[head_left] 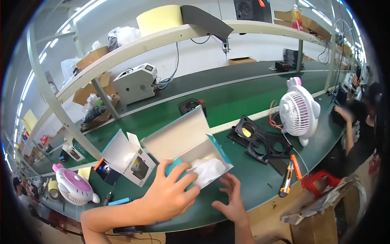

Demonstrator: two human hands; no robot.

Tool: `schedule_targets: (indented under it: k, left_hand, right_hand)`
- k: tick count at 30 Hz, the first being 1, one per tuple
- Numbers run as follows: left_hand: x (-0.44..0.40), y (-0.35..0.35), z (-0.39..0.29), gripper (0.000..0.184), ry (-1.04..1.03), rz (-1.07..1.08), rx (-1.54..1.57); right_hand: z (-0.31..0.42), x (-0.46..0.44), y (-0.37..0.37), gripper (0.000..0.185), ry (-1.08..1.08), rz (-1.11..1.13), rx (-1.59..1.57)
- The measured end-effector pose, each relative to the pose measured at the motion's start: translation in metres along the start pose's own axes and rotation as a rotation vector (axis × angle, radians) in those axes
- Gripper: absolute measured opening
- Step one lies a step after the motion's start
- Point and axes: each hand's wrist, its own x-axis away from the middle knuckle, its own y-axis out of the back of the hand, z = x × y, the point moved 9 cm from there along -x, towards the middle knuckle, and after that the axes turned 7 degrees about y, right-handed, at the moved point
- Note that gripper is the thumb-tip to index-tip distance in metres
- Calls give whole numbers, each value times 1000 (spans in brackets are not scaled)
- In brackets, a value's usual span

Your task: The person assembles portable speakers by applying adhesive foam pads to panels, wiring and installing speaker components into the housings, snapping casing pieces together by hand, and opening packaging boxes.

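Observation:
An open teal-and-white cardboard box [178,142] stands on the green bench before me, lid raised toward the back. White plastic wrapping [209,171] lies inside it; what it wraps is hidden. My left hand [172,191] has its fingers curled over the near left side of the box, across a teal flap. At the front right corner is my right hand [231,199], its thumb and fingers apart and fingertips close to the box; contact is unclear. To the left stands a second open box [138,164] with a black device pictured on it.
Black speaker-like frames [260,142], a white fan [298,112], a yellow-black utility knife [287,179] and an orange one [296,166] lie to the right. A pink-white fan [73,185] is at left. A co-worker's arm [347,126] shows at far right.

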Motion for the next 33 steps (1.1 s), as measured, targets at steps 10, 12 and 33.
schedule_targets:
  k: [10,12,33]
  left_hand:
    - [69,12,0,24,-310,-106,257]
    - [84,15,15,26,-369,-196,198]
    - [193,-54,321,39,1195,44,1230]
  right_hand:
    - [34,-36,-28,140,-8,541,-50]
    - [47,-48,-41,138,-45,529,-125]
    - [-149,-151,-212,119,-484,1009,-777]
